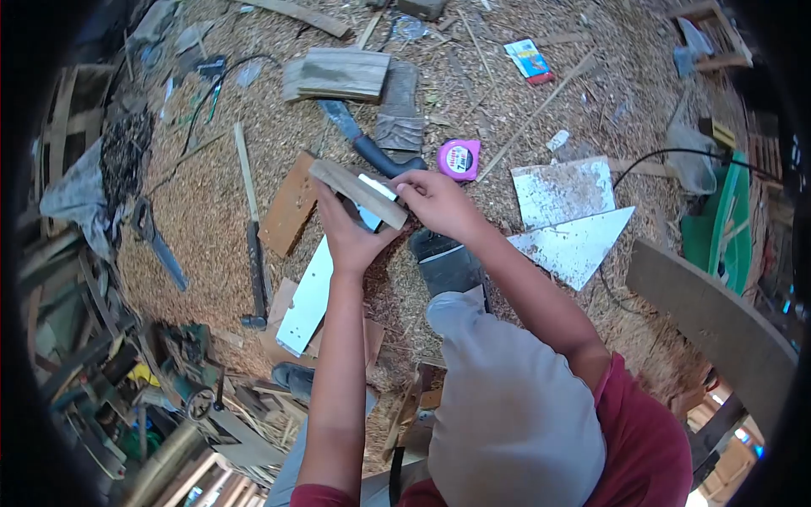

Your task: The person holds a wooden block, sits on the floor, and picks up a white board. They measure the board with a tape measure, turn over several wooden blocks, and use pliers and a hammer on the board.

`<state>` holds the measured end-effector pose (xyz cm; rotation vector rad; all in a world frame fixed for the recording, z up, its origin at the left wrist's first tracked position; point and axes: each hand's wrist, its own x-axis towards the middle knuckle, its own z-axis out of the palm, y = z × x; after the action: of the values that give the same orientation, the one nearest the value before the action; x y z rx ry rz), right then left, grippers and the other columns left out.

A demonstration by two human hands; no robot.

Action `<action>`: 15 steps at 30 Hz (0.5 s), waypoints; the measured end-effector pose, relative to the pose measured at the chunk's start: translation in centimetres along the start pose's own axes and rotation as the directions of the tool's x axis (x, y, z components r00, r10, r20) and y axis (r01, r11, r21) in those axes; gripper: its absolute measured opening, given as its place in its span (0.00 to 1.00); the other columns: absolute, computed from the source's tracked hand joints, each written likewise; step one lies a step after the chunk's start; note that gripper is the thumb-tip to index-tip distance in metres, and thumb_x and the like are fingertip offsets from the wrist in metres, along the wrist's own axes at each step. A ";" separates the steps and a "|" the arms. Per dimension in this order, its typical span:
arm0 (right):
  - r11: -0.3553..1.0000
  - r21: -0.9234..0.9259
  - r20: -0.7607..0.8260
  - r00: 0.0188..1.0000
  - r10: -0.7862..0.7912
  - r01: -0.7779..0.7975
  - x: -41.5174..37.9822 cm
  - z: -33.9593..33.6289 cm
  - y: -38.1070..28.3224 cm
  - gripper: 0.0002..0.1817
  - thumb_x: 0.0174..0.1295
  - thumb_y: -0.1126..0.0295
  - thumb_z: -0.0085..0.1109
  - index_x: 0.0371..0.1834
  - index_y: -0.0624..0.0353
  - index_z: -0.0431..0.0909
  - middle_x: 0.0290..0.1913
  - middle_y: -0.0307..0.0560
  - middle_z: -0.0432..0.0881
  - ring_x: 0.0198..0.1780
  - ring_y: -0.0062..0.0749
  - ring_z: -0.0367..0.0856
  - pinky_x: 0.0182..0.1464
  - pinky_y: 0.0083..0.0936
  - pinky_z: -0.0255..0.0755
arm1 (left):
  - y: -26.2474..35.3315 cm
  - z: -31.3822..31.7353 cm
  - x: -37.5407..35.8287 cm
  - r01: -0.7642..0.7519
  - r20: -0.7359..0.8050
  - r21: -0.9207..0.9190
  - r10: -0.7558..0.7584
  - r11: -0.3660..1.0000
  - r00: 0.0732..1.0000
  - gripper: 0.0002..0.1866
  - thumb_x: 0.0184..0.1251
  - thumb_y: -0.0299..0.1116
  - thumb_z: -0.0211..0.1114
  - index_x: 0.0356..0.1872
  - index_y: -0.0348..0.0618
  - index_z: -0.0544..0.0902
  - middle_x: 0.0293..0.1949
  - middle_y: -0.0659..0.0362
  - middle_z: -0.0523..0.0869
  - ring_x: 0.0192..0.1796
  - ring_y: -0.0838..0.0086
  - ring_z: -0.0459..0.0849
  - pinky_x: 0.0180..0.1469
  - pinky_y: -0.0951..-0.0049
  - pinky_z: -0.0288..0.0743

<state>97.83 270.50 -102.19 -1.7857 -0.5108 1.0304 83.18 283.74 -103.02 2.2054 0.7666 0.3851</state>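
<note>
My left hand [348,235] is closed around a short wooden board [359,194], holding it tilted above the ground. My right hand [439,203] is at the board's right end, its fingers pinched together; what they hold, if anything, is too small to make out. Under the board lies a long white panel [306,296], partly hidden by my left hand. A brown wooden piece [289,204] rests just left of the board. Beyond my right hand are a dark-handled saw or blade [380,156] and a pink tape measure [459,160].
A hammer [254,270] lies to the left, with a handsaw [159,245] farther out. Stacked wooden boards [345,73] sit ahead. White panel pieces [579,245] and a green plastic object [718,224] are on the right. Wood shavings cover the ground.
</note>
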 end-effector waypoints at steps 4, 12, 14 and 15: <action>0.992 0.054 0.046 0.992 0.114 -0.117 0.0 -0.1 -0.8 0.16 0.75 0.67 0.57 0.57 0.65 0.87 0.41 0.51 0.91 0.43 0.29 0.90 0.49 0.30 0.82 | -0.4 0.2 -0.2 -0.006 0.005 0.002 0.006 1.000 1.000 0.84 0.29 0.52 0.93 0.84 0.27 0.41 0.81 0.32 0.56 0.82 0.39 0.59 0.82 0.48 0.55; 0.999 -0.050 0.053 0.998 0.019 -0.017 0.9 -0.2 -0.1 0.16 0.72 0.71 0.57 0.56 0.61 0.89 0.42 0.56 0.91 0.43 0.36 0.91 0.49 0.32 0.82 | -0.4 0.5 -0.3 -0.034 -0.016 0.007 0.034 0.999 0.999 0.84 0.30 0.50 0.95 0.83 0.31 0.42 0.77 0.40 0.61 0.78 0.49 0.66 0.80 0.52 0.61; 0.997 -0.080 0.057 0.998 0.005 0.000 0.9 -0.2 0.0 0.16 0.71 0.71 0.57 0.56 0.60 0.89 0.41 0.56 0.91 0.41 0.37 0.91 0.48 0.32 0.82 | -0.5 0.6 -0.4 -0.018 -0.013 -0.021 0.018 1.000 1.000 0.84 0.30 0.49 0.95 0.83 0.31 0.41 0.77 0.40 0.60 0.78 0.49 0.65 0.80 0.51 0.61; 0.995 -0.102 0.053 0.999 -0.008 0.013 0.9 -0.2 0.1 0.16 0.70 0.71 0.57 0.56 0.60 0.89 0.41 0.56 0.91 0.41 0.37 0.91 0.48 0.32 0.82 | -0.5 0.6 -0.4 -0.011 -0.011 -0.035 0.011 0.999 1.000 0.84 0.30 0.48 0.95 0.83 0.32 0.40 0.77 0.40 0.60 0.78 0.49 0.65 0.80 0.51 0.61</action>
<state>98.49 270.96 -102.65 -1.8480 -0.6148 1.0624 82.93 283.43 -103.82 2.1772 0.7486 0.4129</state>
